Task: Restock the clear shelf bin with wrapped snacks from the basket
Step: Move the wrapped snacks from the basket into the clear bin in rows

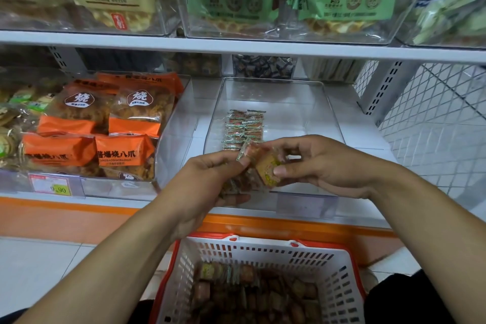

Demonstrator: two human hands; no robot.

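Just above the clear bin's (273, 92) front edge, my right hand (323, 163) pinched one wrapped snack (265, 168) while my left hand (210, 179) gripped a bundle (236, 184) (a row (243, 126) already lay inside); the basket (263, 252) sat below.

My one head-worn camera is looking forward and down, from close in front of the clear shelf bin (273, 102). It is facing the shelving squarely, taking in the shelf above the bin and the basket (263, 247) just below and nearer me.
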